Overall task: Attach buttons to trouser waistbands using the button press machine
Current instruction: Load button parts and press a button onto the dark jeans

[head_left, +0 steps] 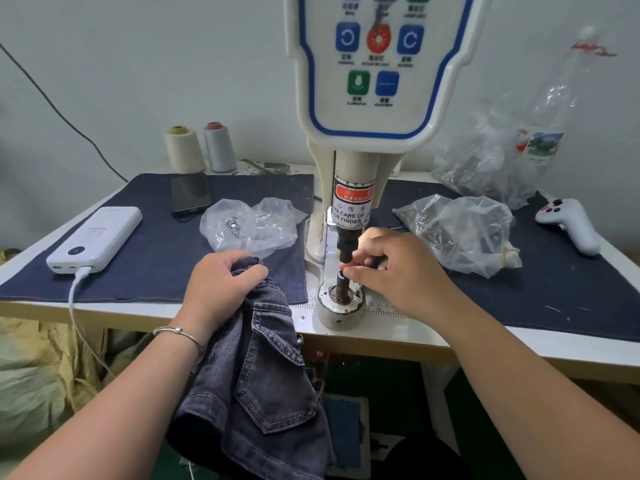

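**Inspector:** Start at the fingers. What do you have?

**Operator:** My right hand, centre of the frame, has thumb and forefinger pinched narrow at the gap between the upper punch and the lower post of the press. I judge I am seating a button part there; the piece itself is too small to make out. My left hand, just left of centre, is closed in a fist around the bunched waistband of the trousers.

**Inspector:** Where are the trousers relative to the die?

**Operator:** Beside it, not on it. The waistband sits at the table edge; the legs hang below into the lower centre of the frame. The round base under the post is bare of cloth.

**Inspector:** Supplies?

**Operator:** One clear bag of parts right of the press, another bag left of it, both on the dark cloth mat.

**Inspector:** How should this step be done well?

**Operator:** In my view: seat the part square on the post, lay the waistband flat over it, single layer and unpuckered, then pull every fingertip clear of the punch before triggering. The warning label on the barrel says as much.
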`<state>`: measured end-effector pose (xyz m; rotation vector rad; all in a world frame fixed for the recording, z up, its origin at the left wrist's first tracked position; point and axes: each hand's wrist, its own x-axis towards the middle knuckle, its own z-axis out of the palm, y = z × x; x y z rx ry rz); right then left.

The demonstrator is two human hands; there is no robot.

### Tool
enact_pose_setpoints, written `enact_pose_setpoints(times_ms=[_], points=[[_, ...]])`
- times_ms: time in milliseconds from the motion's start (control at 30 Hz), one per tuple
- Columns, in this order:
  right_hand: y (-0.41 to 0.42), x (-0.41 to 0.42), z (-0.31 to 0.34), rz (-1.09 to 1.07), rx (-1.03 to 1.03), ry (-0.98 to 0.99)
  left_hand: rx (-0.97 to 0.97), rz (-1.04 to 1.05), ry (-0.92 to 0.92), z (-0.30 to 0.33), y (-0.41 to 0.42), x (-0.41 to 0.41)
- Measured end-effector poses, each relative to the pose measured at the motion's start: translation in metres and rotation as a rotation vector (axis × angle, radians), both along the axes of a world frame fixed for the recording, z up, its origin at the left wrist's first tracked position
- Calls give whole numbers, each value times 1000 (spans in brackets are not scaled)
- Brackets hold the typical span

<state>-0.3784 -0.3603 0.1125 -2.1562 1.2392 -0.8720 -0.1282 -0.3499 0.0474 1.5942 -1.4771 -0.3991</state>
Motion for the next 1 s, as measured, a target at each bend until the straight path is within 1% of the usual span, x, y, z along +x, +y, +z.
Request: enact_pose_setpoints(times_ms=[133,267,367,467,533,633,700,767,867,933,1000], points=[[2,-10,2,-1,-19,-55,6,3,8,0,0,0],[17,-31,-4,-103,-44,-221,24,-20,40,2,1,-1],[35,-50,-15,-171,-3,-248,75,-70,88,9,4,1],[50,-72,-24,-263,52,-244,205,-149,144,22,16,4],[58,-83,-26,-314,95,-264,351,-252,191,37,29,7],[70,-88,-25,-337,138,-301,545,-417,145,59,52,11],[79,-85,-19,-303,149,-304,572,-499,146,73,65,10],[88,-80,-12,-255,139,-281,579,-581,186,87,75,6],[102,-69,-1,-164,101,-240,647,-812,250,110,88,-10],[112,-60,4,-50,121,-247,683,-938,253,122,95,-23],[122,-51,4,95,182,-260,687,-1016,239,128,99,-35]])
